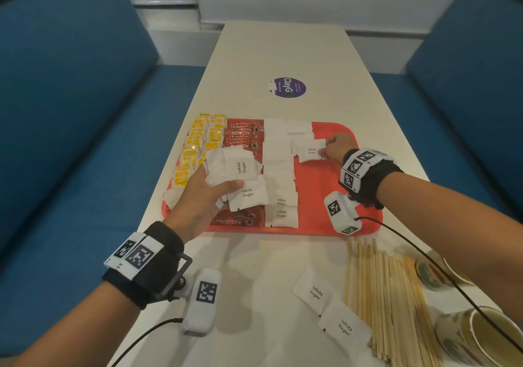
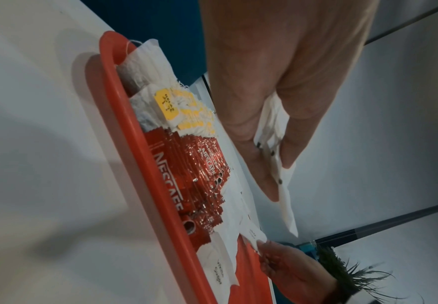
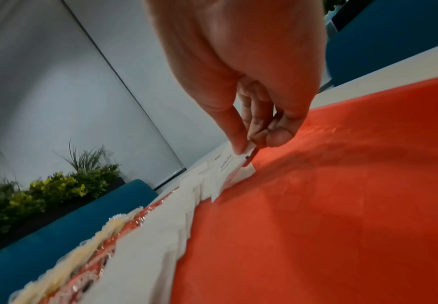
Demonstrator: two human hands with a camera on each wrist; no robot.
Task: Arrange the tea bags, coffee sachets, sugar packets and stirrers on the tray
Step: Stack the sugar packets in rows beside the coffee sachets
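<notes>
My left hand (image 1: pixel 203 196) hovers over the near-left part of the red tray (image 1: pixel 334 185), its fingers (image 2: pixel 272 185) and thumb curled round a loose bunch of white sugar packets (image 1: pixel 235 165). My right hand (image 1: pixel 338 147) is out at about one o'clock over the tray; its fingers (image 3: pixel 277 136) and thumb pinch the edge of a single sugar packet (image 1: pixel 310 151), which lies on the tray at the right end of a short second row of packets.

On the tray, from nine o'clock towards three, lie a column of tea bags (image 1: pixel 198 145) with yellow tags, a column of red coffee sachets (image 1: pixel 244 136), then a long column of overlapping sugar sachets (image 1: pixel 280 168). The tray's right part is bare red plastic.

On the white table (image 1: pixel 283 49), at about five o'clock from the tray, two more loose packets (image 1: pixel 331 307) lie beside a fanned pile of wooden stirrers (image 1: pixel 390 298). Two paper cups (image 1: pixel 475 335) stand at the table's near right edge. A purple round sticker (image 1: pixel 290 87) sits at twelve o'clock, beyond the tray.
</notes>
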